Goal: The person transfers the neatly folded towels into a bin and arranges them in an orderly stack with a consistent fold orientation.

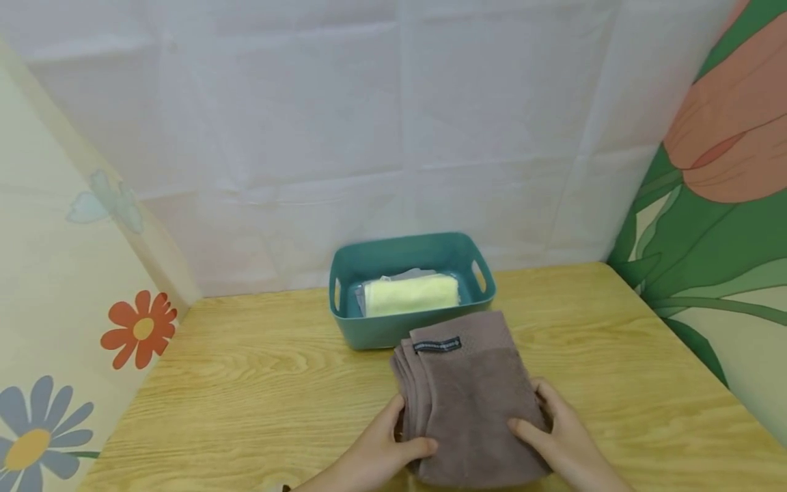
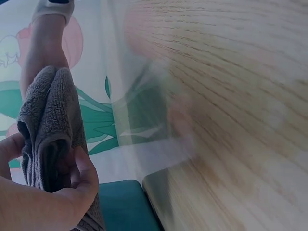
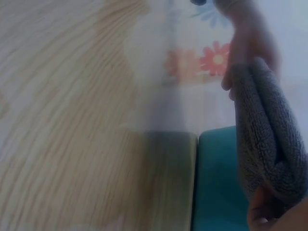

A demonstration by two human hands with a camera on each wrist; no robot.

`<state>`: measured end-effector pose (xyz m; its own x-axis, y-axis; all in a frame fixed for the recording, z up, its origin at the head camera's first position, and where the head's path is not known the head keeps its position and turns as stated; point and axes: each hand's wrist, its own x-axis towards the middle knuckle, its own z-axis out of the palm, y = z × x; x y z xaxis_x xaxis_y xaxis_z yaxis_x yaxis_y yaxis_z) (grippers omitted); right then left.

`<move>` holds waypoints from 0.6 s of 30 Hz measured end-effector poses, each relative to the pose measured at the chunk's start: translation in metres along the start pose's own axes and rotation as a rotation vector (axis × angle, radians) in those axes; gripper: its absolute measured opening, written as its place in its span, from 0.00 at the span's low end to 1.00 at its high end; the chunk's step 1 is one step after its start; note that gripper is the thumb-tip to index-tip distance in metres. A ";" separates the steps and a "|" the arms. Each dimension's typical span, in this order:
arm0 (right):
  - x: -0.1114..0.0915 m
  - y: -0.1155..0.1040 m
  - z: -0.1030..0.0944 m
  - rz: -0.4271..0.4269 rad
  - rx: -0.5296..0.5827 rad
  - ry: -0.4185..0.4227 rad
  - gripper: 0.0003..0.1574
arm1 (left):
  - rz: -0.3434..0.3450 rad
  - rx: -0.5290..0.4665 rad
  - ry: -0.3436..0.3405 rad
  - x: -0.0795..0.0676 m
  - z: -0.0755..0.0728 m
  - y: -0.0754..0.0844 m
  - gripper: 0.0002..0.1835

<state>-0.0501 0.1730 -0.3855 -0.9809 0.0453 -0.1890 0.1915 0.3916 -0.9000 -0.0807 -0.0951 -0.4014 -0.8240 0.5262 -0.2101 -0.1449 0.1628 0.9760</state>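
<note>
A folded grey-brown towel [image 1: 476, 403] with a dark label near its top edge is held up in front of the basket. My left hand [image 1: 384, 444] grips its left side, thumb on the front face and fingers behind the folds. On the other side my right hand [image 1: 559, 434] pinches the right edge, thumb in front. The left wrist view shows the towel's [image 2: 53, 125] thick rounded folds between the thumb and fingers. In the right wrist view the towel [image 3: 267, 134] appears edge-on, its layers stacked.
A teal plastic basket [image 1: 387, 331] with side handle holes stands at the back of the wooden table [image 1: 246, 383]. Inside it lie a rolled pale yellow towel [image 1: 412, 296] and a grey cloth [image 1: 408, 274]. A white sheet [image 1: 307, 137] hangs behind, with flower-printed panels at both sides.
</note>
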 end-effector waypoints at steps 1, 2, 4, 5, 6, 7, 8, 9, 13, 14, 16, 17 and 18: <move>0.000 -0.001 0.002 -0.006 0.002 -0.003 0.28 | 0.006 -0.006 0.004 -0.003 -0.002 0.000 0.39; 0.000 -0.002 0.004 -0.012 0.009 -0.005 0.28 | 0.015 -0.017 0.005 -0.005 -0.003 0.001 0.39; 0.000 -0.003 0.007 -0.035 0.023 -0.007 0.27 | 0.025 -0.044 0.000 -0.009 -0.006 0.003 0.39; -0.001 -0.003 0.009 -0.046 0.030 -0.007 0.26 | 0.030 -0.052 0.000 -0.011 -0.007 0.004 0.39; -0.001 -0.003 0.010 -0.057 0.036 -0.003 0.26 | 0.035 -0.059 -0.003 -0.012 -0.008 0.004 0.40; -0.001 -0.003 0.011 -0.065 0.041 -0.001 0.26 | 0.040 -0.060 -0.004 -0.013 -0.008 0.005 0.40; -0.001 -0.004 0.012 -0.069 0.048 -0.001 0.26 | 0.045 -0.048 0.000 -0.014 -0.010 0.006 0.40; -0.001 -0.004 0.013 -0.072 0.053 0.000 0.26 | 0.043 -0.031 0.008 -0.015 -0.011 0.006 0.40; 0.000 -0.009 0.016 -0.042 0.077 -0.013 0.29 | 0.044 0.020 0.034 -0.016 -0.015 0.007 0.39; 0.000 -0.010 0.016 -0.037 0.084 -0.017 0.29 | 0.040 0.023 0.040 -0.017 -0.015 0.008 0.39; 0.001 -0.012 0.017 -0.039 0.093 -0.022 0.30 | 0.049 0.017 0.041 -0.019 -0.017 0.010 0.38; 0.001 -0.013 0.018 -0.042 0.096 -0.026 0.30 | 0.054 0.016 0.042 -0.019 -0.017 0.011 0.37; 0.001 -0.014 0.018 -0.049 0.098 -0.029 0.30 | 0.065 0.014 0.041 -0.020 -0.018 0.012 0.37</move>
<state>-0.0532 0.1509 -0.3801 -0.9881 0.0015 -0.1541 0.1474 0.3008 -0.9422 -0.0756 -0.1185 -0.3841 -0.8533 0.5012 -0.1439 -0.0831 0.1417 0.9864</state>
